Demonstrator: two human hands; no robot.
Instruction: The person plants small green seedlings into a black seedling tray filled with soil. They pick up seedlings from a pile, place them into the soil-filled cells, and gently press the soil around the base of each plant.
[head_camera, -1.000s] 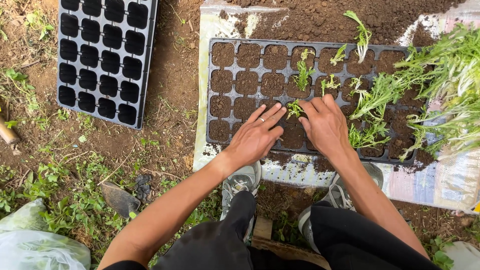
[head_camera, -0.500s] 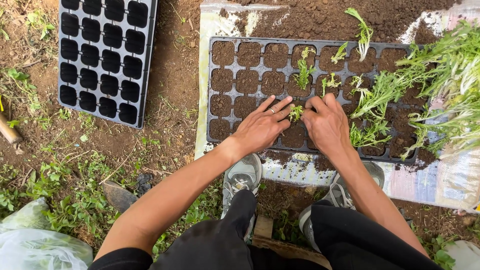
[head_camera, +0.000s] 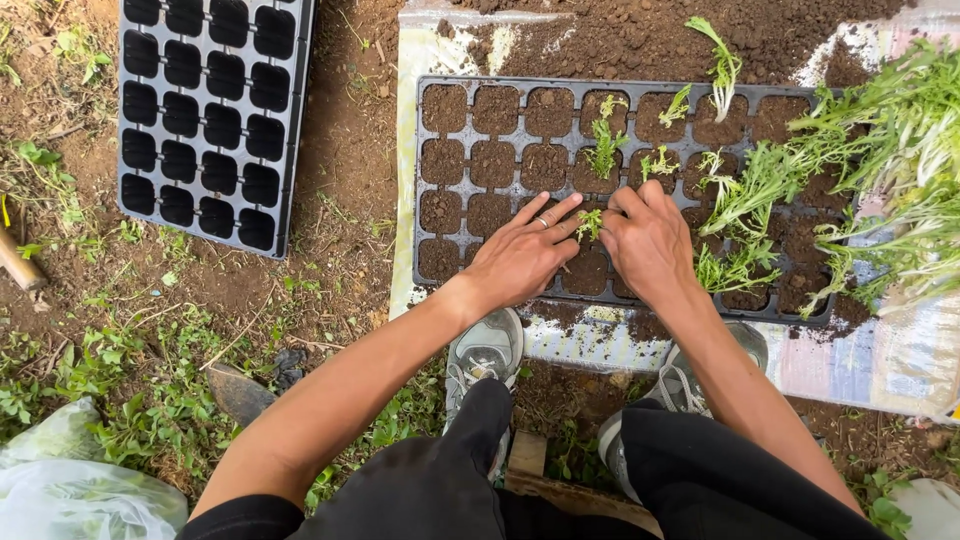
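Note:
A black seedling tray (head_camera: 433, 180) filled with soil lies on a pale sheet. My left hand (head_camera: 522, 256) and my right hand (head_camera: 649, 246) rest on the tray's near rows, fingertips pressing soil on either side of a small green seedling (head_camera: 590, 222) standing in one cell. The left fingers are spread flat, with a ring on one. The right fingers are curled down into the soil. Other small seedlings (head_camera: 606, 146) stand in cells further back.
A heap of loose green seedlings (head_camera: 880, 170) lies across the tray's right end. An empty black cell tray (head_camera: 205, 110) lies at left on bare earth. A trowel (head_camera: 240, 390) and a plastic bag (head_camera: 70, 480) lie in weeds. My shoes (head_camera: 487, 355) sit below the tray.
Both hands closed in on the seedling; the left hand slid up and right against it, and the right fingers curled down beside it.

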